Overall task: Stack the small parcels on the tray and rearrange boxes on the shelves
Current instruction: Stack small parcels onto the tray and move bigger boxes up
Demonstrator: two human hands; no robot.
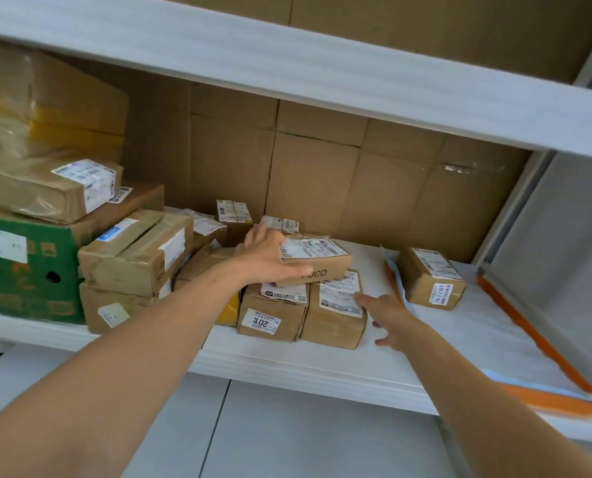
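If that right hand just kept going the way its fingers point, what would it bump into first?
Most likely the small brown cardboard box standing rightmost in the front pair on the white shelf: the right hand points up-left, fingertips almost on its white label. Depth is hard to judge.
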